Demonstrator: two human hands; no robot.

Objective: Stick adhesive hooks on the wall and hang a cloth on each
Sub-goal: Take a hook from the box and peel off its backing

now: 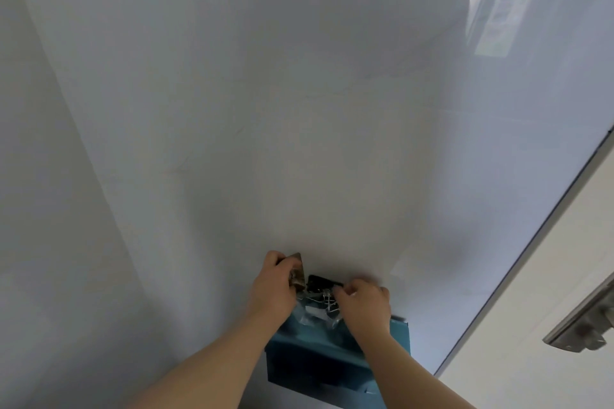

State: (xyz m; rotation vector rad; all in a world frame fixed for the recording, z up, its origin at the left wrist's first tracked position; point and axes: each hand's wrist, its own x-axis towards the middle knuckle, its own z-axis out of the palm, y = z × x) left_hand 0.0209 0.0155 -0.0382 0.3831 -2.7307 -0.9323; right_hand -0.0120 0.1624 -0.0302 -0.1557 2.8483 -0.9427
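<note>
Both my hands work low against a glossy white wall [299, 109]. My left hand [274, 289] grips a small brownish flat piece [296, 271], likely a hook pad, held at the wall. My right hand [363, 304] pinches a clear plastic packet of black and metal hooks [320, 295] between the two hands. A black square hook plate [320, 282] shows at the packet's top. Below the hands sits a teal cloth [319, 359], partly hidden by my forearms.
A door frame edge [518, 269] runs diagonally at the right, with a cream door [548, 325] and a metal handle [584, 325] beyond it. A window reflection [498, 3] shines on the upper right wall. A wall corner [66, 109] slants down the left.
</note>
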